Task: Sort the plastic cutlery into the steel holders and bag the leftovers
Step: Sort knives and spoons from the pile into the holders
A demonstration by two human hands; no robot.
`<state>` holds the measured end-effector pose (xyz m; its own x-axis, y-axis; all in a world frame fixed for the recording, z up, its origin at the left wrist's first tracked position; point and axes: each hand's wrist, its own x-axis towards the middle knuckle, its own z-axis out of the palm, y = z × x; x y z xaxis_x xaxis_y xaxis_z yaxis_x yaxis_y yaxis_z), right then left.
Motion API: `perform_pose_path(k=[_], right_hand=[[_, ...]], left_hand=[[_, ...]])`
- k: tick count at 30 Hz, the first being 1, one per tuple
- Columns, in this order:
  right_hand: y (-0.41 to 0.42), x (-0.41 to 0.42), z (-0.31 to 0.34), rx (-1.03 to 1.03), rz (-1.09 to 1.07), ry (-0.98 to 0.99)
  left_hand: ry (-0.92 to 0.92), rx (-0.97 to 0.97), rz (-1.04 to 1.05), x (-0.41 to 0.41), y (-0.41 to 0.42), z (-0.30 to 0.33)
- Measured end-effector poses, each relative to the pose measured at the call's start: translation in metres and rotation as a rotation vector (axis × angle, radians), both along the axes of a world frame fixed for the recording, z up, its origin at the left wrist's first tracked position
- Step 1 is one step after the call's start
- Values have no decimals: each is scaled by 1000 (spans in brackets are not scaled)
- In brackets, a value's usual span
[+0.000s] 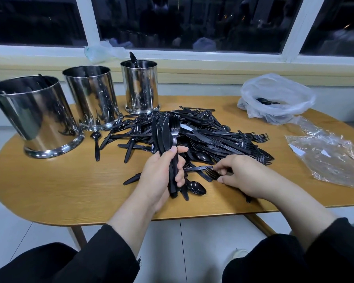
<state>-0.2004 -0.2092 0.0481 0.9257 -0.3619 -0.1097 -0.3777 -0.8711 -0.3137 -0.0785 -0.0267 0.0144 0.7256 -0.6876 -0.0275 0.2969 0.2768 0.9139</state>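
Head view: left hand (161, 170) is curled tight round an upright bundle (166, 137) of black cutlery, mostly knives with one fork on the right side, handles down, tips up. Right hand (245, 176) lies low on the table (59, 190), fingertips pinching at a loose fork (212, 173) at the near edge of the pile (202, 135); whether it's actually lifted yet, can't tell.

Judgement: step in hand is gather-by-type before dropping into a holder. To do it well:
- pick that fork by the handle, not the tines, so it slides in parallel with the bundle
- bundle looks mixed; split knives from fork before loading
- keep the left grip low on the handles so the tops stay fanned and readable

Three steel holders (90, 97) stand well apart from the hands, back left; far one has a piece sticking out. White bag (274, 94) sits back right, open, a piece or two inside. Clear wrappers (325, 158) lie just right of the pile. Most of the pile is still unsorted.
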Motion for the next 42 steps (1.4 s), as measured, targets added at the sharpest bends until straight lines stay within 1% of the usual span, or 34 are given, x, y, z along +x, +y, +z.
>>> perform_pose_path(k=[6, 9, 11, 15, 19, 21, 24, 26, 29, 32, 36, 37, 42], right_hand=[[1, 8, -1, 94, -72, 15], [1, 10, 1, 91, -108, 48], [1, 11, 2, 75, -133, 29], [1, 8, 4, 31, -237, -96], [-1, 5, 11, 80, -303, -345], [1, 6, 18, 156, -318, -484], [12, 9, 31, 445, -290, -627], [23, 14, 37, 614, -233, -633], [35, 26, 36, 766, -168, -617], [44, 40, 33, 820, -145, -598], [51, 54, 30, 972, -168, -596], [52, 57, 29, 981, -179, -595], [55, 65, 26, 878, -227, -587]], left_hand=[[-13, 17, -14, 1, 0, -1], [-19, 19, -8, 1, 1, -1], [-23, 19, 1, 2, 2, -1], [-33, 31, 8, 2, 1, -1], [-48, 42, 4, 2, 1, -2], [-51, 44, 5, 1, 1, -1], [-57, 34, 12, 1, 1, -1], [-73, 33, 20, 0, 0, -2], [-53, 18, 16, -1, -1, 0], [-25, 6, -33, -3, 1, 2], [-58, 36, -51, -4, 2, 2], [-57, 40, -47, -3, 2, 2], [-69, 52, -29, 2, 1, -1]])
